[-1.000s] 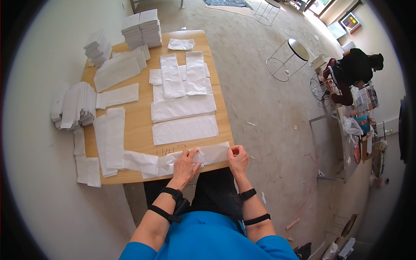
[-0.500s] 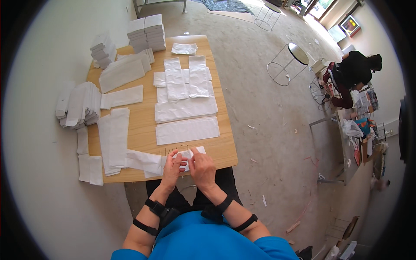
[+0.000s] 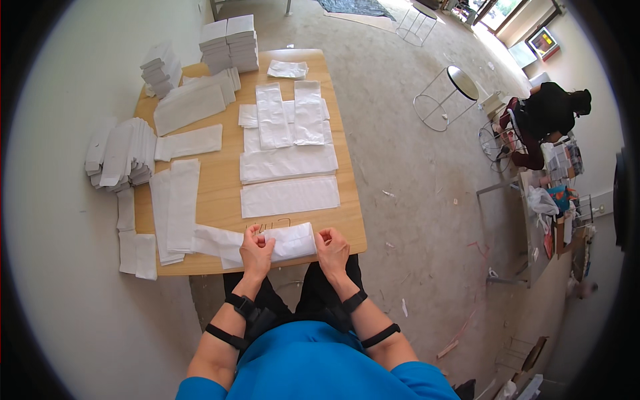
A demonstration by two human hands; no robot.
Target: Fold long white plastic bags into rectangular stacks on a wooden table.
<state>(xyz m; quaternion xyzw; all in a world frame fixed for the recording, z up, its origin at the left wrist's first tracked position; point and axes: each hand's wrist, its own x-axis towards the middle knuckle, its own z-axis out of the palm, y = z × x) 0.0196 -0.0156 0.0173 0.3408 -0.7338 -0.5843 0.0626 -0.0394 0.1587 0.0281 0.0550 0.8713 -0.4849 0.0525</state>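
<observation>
A folded white bag (image 3: 288, 241) is held at the near edge of the wooden table (image 3: 227, 177), gripped at both ends. Its left end is pinched by the left hand (image 3: 255, 251), the fingers curled over the top and the thumb tucked beneath. Its right end is pinched in the same way by the right hand (image 3: 333, 249). The piece lies flat between the two hands, partly overhanging the table's front edge.

Just to the left of the left hand, a crumpled white sheet (image 3: 217, 241) is seen, touching the held piece. Further left, long white strips (image 3: 175, 203) are laid side by side, and smaller pieces (image 3: 135, 250) hang off the table's left corner.

Beyond the hands, a flat white rectangle (image 3: 290, 196) is laid across the table, and a second rectangle (image 3: 288, 163) is set just behind it. Still further, two narrower bags (image 3: 290, 115) are placed upright in direction, overlapping other sheets.

On the left side a fanned pile of folded pieces (image 3: 120, 155) is spread over the table's edge. At the far end, neat stacks (image 3: 230, 45) are stood near the corner, with a smaller stack (image 3: 160, 65) beside them and a small loose piece (image 3: 288, 69) to the right.

Well apart, on the bare floor, a round wire stool (image 3: 448, 93) is seen, and a person in dark clothing (image 3: 543, 117) is bent over beside a cluttered shelf.
</observation>
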